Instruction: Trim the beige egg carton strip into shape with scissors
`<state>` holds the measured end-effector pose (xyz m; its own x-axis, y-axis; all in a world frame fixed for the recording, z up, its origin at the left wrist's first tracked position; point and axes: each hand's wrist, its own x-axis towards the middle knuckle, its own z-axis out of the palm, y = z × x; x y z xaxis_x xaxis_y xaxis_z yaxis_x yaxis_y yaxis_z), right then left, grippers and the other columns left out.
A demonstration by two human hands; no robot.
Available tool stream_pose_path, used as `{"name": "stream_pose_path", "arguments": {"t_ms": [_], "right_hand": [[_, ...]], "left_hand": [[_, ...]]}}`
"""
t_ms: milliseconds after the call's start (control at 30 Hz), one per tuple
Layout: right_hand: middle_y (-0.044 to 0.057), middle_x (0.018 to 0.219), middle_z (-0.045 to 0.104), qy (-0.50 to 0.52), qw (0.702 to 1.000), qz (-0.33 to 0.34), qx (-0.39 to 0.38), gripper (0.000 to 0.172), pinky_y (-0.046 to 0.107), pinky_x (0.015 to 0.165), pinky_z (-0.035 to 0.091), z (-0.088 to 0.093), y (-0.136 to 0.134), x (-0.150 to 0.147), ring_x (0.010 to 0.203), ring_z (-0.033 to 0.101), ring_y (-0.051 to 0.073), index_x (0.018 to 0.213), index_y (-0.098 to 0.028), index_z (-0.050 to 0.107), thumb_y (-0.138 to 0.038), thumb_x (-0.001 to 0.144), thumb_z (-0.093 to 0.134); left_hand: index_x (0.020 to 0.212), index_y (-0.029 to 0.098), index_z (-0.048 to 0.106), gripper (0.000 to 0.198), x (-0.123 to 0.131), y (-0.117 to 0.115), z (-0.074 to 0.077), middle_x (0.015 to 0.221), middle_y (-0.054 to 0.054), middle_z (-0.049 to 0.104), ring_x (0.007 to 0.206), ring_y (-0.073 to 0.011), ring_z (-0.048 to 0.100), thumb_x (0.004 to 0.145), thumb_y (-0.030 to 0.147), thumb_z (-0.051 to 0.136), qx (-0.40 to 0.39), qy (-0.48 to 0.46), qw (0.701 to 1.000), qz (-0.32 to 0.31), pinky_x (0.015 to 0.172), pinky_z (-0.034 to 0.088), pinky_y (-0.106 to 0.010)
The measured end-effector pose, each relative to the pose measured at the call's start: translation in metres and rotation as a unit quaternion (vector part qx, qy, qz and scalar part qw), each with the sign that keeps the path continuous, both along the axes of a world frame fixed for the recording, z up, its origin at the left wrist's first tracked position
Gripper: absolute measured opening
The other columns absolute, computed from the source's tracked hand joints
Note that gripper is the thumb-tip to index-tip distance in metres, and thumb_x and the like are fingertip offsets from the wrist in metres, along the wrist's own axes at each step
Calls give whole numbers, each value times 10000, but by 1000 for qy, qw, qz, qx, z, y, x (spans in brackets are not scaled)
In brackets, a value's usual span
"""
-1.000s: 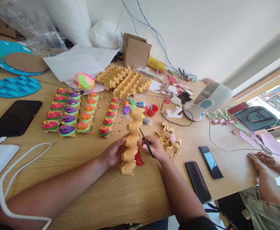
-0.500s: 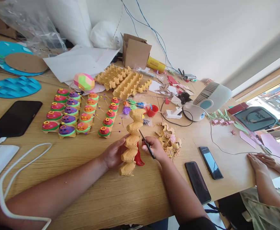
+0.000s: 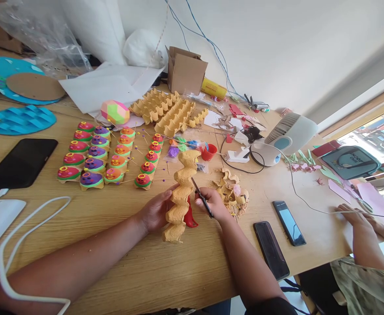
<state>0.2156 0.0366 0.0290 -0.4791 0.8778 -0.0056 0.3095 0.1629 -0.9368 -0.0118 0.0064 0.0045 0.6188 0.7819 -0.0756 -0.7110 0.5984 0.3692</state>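
Note:
Upright in front of me is a strip of tan egg carton [image 3: 179, 199] with a row of bumpy cups. My left hand [image 3: 159, 209] grips its left side, fingers partly hidden behind it. On the other side, my right hand [image 3: 213, 203] is closed around a slim dark bladed tool [image 3: 205, 202]; its narrow tip points up and left, close to the strip's right edge. A red object [image 3: 191, 216] shows partly behind the strip, and its kind is hidden. Just right of my right hand lies a pile of carton scraps [image 3: 233, 192].
Rows of painted carton cups [image 3: 95, 164] stand at left, with egg-carton trays [image 3: 174, 116] behind. A red cup [image 3: 209, 152], a white fan [image 3: 287, 135] and two phones [image 3: 289, 223] lie rightward. A co-worker's hands [image 3: 356, 214] rest at far right. A white cable [image 3: 3, 258] loops at left.
The strip has shifted very slightly down and left in my hands. The co-worker's hands have moved a little to the left.

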Motion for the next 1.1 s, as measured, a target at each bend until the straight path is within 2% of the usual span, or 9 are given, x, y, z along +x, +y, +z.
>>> {"name": "stream_pose_path", "arguments": {"t_ms": [567,800,1100], "right_hand": [[-50,638,357,-11,1000,-1,7,696,272,574,223,0,-1,0,613,329,111,655,-212,453,-875,801,608],[-45,649,368,-5,1000,13,0,694,268,576,246,2,-2,0,628,339,117,663,-208,473,-872,784,635],[-43,636,374,-14,1000,4,-1,711,267,570,242,3,-1,0,621,336,116,657,-206,485,-895,774,616]], "left_hand": [[1219,273,726,424,1,-1,0,985,-19,798,801,-176,755,839,401,861,0,9,1000,-1,713,598,-276],[1218,271,718,411,1,-1,-1,1035,-28,812,865,-175,768,845,371,861,-14,4,1000,12,750,610,-269],[1278,271,682,433,0,0,-2,1030,-31,804,848,-190,762,876,347,824,-16,-1,1000,4,741,604,-295]]}}
